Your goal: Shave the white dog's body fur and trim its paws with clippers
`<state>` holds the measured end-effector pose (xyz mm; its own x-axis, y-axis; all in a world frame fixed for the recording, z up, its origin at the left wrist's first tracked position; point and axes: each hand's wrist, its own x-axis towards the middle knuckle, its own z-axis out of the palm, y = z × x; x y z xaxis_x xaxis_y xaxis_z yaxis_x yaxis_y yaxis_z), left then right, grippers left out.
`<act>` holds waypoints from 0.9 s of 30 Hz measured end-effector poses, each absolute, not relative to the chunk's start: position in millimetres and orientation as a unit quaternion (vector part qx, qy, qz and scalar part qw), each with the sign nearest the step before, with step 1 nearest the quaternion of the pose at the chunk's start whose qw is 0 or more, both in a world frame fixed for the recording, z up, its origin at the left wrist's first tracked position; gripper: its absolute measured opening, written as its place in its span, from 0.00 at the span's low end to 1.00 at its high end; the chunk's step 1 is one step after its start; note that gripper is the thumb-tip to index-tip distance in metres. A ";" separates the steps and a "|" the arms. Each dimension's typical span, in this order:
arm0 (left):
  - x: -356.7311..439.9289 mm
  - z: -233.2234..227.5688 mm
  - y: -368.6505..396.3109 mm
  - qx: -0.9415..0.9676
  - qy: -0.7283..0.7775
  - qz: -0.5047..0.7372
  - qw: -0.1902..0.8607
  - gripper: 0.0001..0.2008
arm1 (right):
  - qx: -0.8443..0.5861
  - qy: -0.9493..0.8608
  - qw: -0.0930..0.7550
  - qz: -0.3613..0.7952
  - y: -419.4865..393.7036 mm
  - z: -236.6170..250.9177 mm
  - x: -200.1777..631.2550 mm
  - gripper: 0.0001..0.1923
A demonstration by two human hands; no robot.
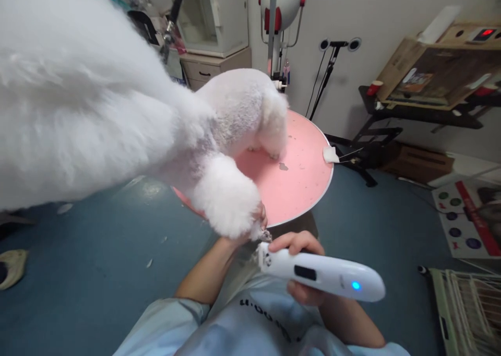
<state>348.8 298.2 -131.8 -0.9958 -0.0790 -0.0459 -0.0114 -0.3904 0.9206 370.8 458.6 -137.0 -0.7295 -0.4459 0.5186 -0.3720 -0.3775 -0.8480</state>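
A fluffy white dog (238,92) stands on a round pink grooming table (301,189), its head and neck fur filling the upper left. My left hand (261,216), partly hidden behind the fluffy foreleg (225,197), is closed around the lower end of that leg. The dark paw pad (266,235) shows just beyond my fingers. In my right hand (301,244) is a white hair clipper (332,273) with a blue light lit. Its blade end points left, close below the paw; whether it touches the fur I cannot tell.
Small clumps of hair lie on the table. A white pad (331,154) sits at its right rim. Behind stand a vertical metal post (272,27), a cabinet (213,16) and a twin-headed lamp stand (331,63). A wooden box (426,74) rests on a black shelf at right.
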 end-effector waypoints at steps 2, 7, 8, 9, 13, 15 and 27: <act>348.9 -131.3 298.0 -0.016 -0.517 -0.856 -0.003 0.32 | -0.323 0.541 0.031 -0.775 461.5 -137.2 365.8 0.17; 348.0 -136.2 297.2 -0.034 -0.477 -0.878 -0.015 0.33 | -0.307 0.522 0.084 -0.791 462.2 -140.0 356.3 0.18; 347.8 -137.1 297.0 -0.036 -0.479 -0.877 -0.013 0.33 | -0.306 0.515 0.094 -0.795 461.4 -139.8 355.4 0.18; 347.7 -137.3 296.8 -0.039 -0.483 -0.875 -0.010 0.32 | -0.302 0.507 0.100 -0.801 460.5 -139.2 354.4 0.18; 346.8 -132.5 296.0 -0.056 -0.495 -0.867 0.006 0.32 | -0.270 0.478 0.113 -0.828 456.9 -136.6 349.6 0.19; 346.0 -130.5 295.4 -0.069 -0.493 -0.867 0.015 0.32 | -0.255 0.470 0.134 -0.834 455.4 -137.7 347.7 0.20; 342.1 -158.0 283.8 -0.134 -0.483 -0.865 0.027 0.26 | -0.171 0.497 0.170 -0.834 443.6 -140.9 359.8 0.19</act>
